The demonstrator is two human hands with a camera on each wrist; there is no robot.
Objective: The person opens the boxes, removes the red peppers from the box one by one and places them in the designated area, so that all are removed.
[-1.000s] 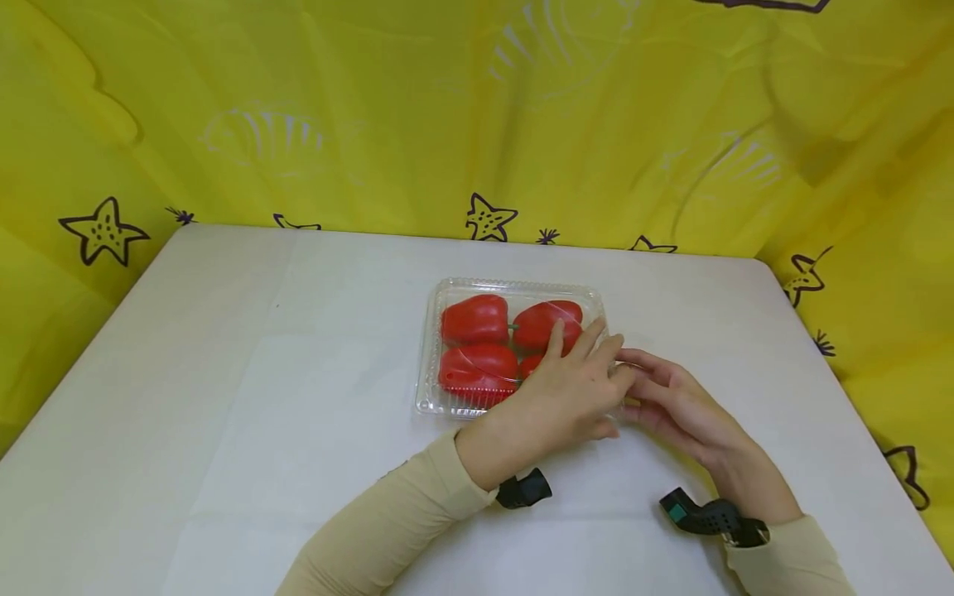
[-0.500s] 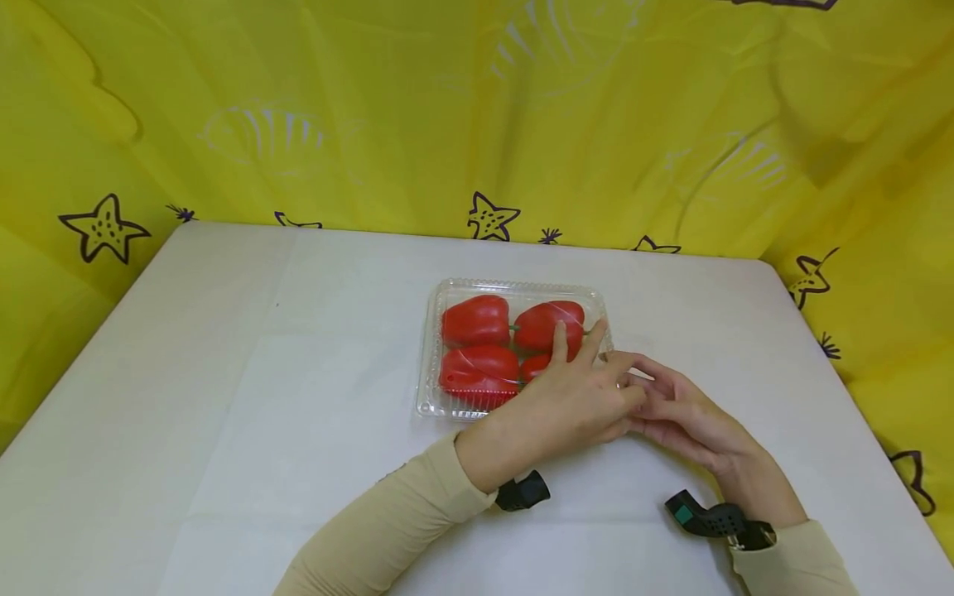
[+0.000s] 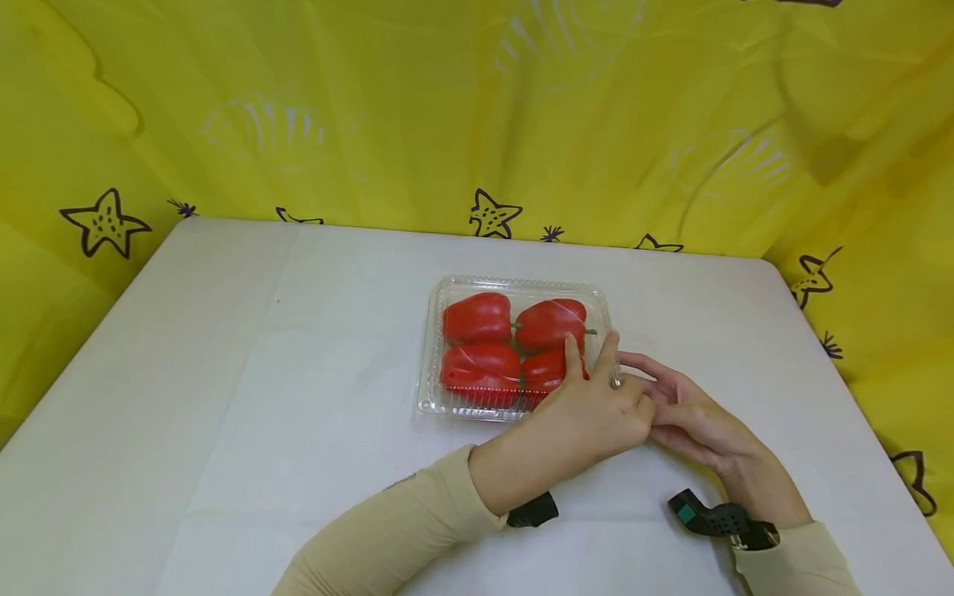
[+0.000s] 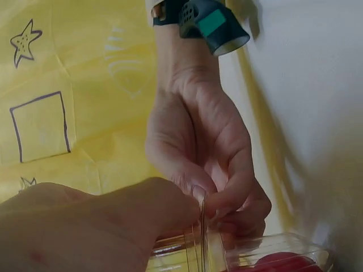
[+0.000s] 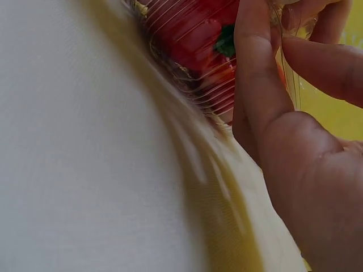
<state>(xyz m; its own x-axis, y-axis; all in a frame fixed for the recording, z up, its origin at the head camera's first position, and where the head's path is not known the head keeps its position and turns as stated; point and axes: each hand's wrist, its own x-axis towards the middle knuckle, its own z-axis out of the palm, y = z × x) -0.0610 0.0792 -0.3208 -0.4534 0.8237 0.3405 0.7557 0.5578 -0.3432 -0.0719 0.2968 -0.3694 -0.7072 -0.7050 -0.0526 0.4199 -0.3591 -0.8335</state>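
Observation:
A clear plastic clamshell box (image 3: 431, 364) with several red bell peppers (image 3: 477, 319) inside lies on the table, its lid down. My left hand (image 3: 589, 422) reaches across its front right corner. Two of its fingers are spread over the lid, while its thumb side pinches the rim at the right edge. My right hand (image 3: 704, 418) comes from the right and grips the same edge between thumb and fingers. In the left wrist view the clear rim (image 4: 203, 241) stands between the two hands' fingertips. My left hand hides the box's front right part.
A white table (image 3: 313, 397) spreads around the box. Yellow cloth (image 3: 402, 108) printed with starfish and fish hangs behind it and at both sides. A black wrist camera (image 3: 708, 515) is strapped to the right wrist.
My left hand has shifted slightly right and toward me, its thumb side closing in on the right hand at the rim. More of the front right pepper shows. The box stays put.

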